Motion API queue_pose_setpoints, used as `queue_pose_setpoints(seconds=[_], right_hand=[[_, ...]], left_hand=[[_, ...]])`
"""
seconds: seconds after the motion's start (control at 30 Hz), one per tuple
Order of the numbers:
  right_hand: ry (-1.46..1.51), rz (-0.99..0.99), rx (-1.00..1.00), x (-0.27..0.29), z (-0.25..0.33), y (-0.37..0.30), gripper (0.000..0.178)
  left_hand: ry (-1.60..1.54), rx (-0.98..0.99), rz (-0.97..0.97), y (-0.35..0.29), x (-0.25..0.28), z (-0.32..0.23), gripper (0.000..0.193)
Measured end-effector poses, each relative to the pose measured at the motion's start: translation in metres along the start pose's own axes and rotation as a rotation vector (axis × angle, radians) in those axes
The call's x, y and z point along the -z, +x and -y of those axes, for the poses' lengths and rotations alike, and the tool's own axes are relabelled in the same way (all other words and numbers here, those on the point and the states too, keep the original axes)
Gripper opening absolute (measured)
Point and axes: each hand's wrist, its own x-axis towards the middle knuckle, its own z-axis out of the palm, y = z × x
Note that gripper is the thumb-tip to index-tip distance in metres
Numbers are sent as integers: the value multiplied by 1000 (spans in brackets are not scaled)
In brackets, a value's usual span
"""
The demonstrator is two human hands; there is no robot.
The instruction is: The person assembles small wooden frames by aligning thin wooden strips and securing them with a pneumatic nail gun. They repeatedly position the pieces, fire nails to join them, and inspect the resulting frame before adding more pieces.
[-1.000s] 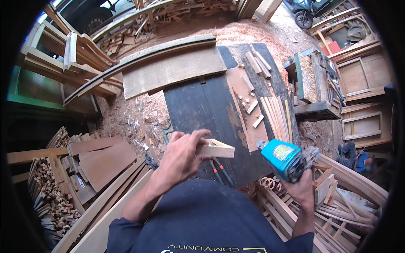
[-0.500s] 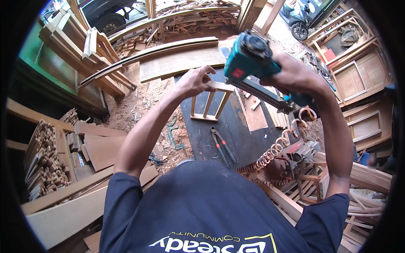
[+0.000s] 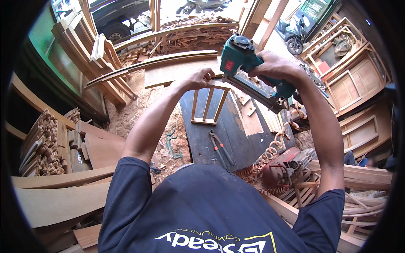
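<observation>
My right hand [image 3: 279,67] is wrapped round the handle of a teal nail gun [image 3: 237,52]. Its nose points down close to the right end of the top rail of a small wooden frame [image 3: 207,105]; whether they touch cannot be made out. The frame stands upright on a dark work table [image 3: 196,145], with three thin uprights between two short rails. At the top rail's left end, my left hand [image 3: 195,80] grips the frame with curled fingers. Pincers [image 3: 221,147] with red and black handles lie on the table nearer to me.
A coiled orange air hose [image 3: 270,152] runs beside the table's right edge, near a red compressor [image 3: 276,173]. Long boards [image 3: 168,74] lie beyond the table. Thin wood pieces [image 3: 252,110] rest on its right side. Stacked offcuts [image 3: 42,147] stand at left, panelled doors [image 3: 356,84] at right.
The nail gun has come slightly left and its rear has dropped a little, nearer the frame's top. My left hand keeps its hold on the frame. The whole view has shifted slightly.
</observation>
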Motion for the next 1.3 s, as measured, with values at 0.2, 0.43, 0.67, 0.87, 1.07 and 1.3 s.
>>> queue_pose_setpoints(seconds=[0.2, 0.43, 0.67, 0.87, 1.07, 1.3], right_hand=[[54, 24, 47, -2, 0, -2, 23], [7, 25, 13, -4, 0, 16, 21], [-29, 71, -53, -4, 1, 32, 23], [-10, 93, -64, -4, 1, 45, 28], [-31, 77, -44, -6, -5, 55, 29], [-47, 111, -54, -5, -6, 58, 31]], left_hand=[[2, 21, 9, -6, 3, -5, 52], [2, 14, -6, -21, 4, -17, 45], [-25, -13, 4, -20, 6, -20, 53], [-21, -39, -31, -21, 7, -22, 51], [-13, -20, -20, -20, 7, -20, 53], [-13, -14, -32, -22, 8, -28, 52]])
